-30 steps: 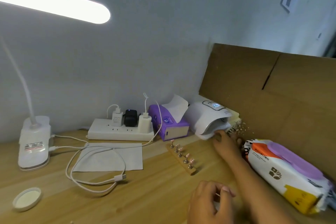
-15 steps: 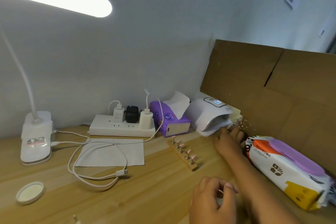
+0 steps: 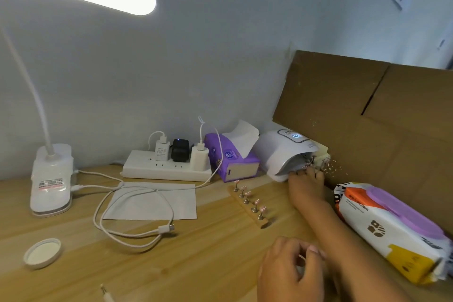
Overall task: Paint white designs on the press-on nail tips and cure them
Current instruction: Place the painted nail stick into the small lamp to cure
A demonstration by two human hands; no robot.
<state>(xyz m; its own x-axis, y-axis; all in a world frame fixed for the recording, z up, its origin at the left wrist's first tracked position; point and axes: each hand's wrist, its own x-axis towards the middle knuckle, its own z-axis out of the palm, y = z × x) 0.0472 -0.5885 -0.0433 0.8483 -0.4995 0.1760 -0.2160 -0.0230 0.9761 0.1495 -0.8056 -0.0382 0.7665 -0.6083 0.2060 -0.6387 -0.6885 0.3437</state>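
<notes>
Wooden desk point(image 3: 220, 252), with a cardboard sheet point(image 3: 355, 117) propped along the right side. A wipes pack point(image 3: 392, 225) lies at its foot.

Curing lamp point(image 3: 277, 152) sits in the back corner, display lit, mouth facing the right hand point(image 3: 306, 184). The fingertips are at the opening, beside small metal stands that show there. Cannot tell whether the hand grips anything.

Wooden holder strip point(image 3: 247, 206) lies on the desk between tissue box point(image 3: 232, 162) and forearm. It carries a row of nail tips point(image 3: 257, 202) upright on little stands.

Left hand point(image 3: 286, 270) is low near the frame edge, fingers curled, pinching a thin pale stick point(image 3: 302, 256), likely the brush.

Handling, judged: the tips are very light, thin plastic, easily knocked off, and wet paint would smear. Take the strip by its bare wooden ends, keep it level, and slide it rather than lift it high.

Versus the earlier frames: the right hand stays at the lamp mouth, drifted slightly right. The left pinch is unchanged and the strip has not moved. The view has shifted a little.
</notes>
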